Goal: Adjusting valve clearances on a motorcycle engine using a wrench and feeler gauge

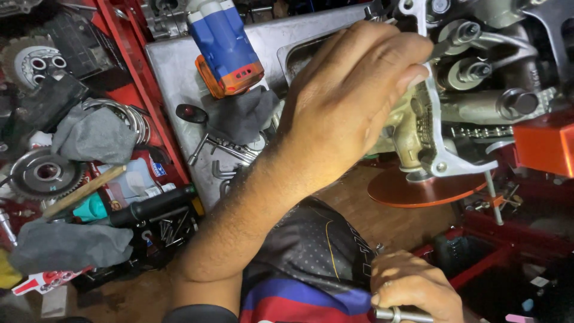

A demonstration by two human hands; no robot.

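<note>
Silver engine cover (pixel 439 152) upright against the engine.

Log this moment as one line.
left hand: gripping engine part | right hand: holding metal tool | nearby: blue-orange power tool, grey rags, gears on tray

Both arms are bare from the elbow down, with dark hair along the left forearm (pixel 239 221). The left hand (pixel 347 98) wears no glove; the right hand (pixel 412 287) has a ring on one finger. At the near edge, a dark dotted jersey (pixel 305 263) shows blue and red stripes
</note>
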